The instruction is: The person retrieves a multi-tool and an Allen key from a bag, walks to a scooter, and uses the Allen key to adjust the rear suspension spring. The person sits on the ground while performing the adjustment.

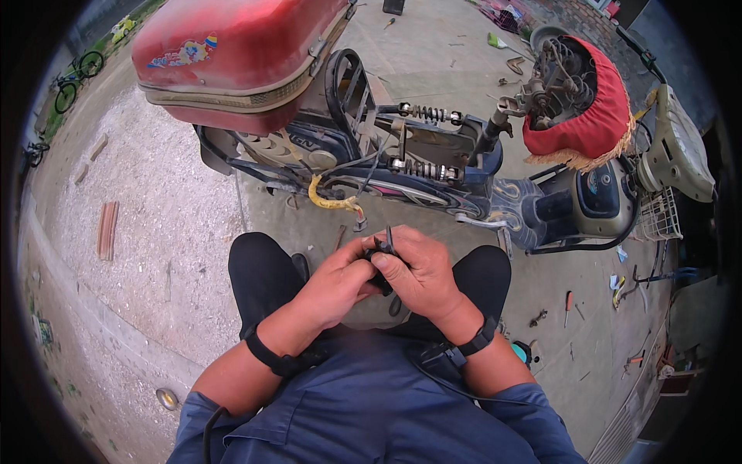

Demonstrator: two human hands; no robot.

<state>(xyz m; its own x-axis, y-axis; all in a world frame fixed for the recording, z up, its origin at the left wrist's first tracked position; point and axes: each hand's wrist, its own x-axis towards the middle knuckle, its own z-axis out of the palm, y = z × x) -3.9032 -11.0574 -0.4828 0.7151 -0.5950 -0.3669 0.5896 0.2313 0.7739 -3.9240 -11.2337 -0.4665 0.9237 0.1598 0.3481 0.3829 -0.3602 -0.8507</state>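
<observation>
My left hand and my right hand meet in front of my lap, fingers closed around a small black part. Its kind is hard to make out, since the fingers cover most of it; a thin dark piece sticks up past the right thumb. Just beyond my hands, a yellow-wrapped wire bundle hangs from the electric scooter and ends in a grey connector. The scooter's side is stripped open, with two coil-spring shock absorbers showing.
A red rear box sits over the scooter's back. Its seat, covered in red cloth, is tipped up. On the ground at right lie a red-handled screwdriver and other tools. Gravel and red bricks are at left.
</observation>
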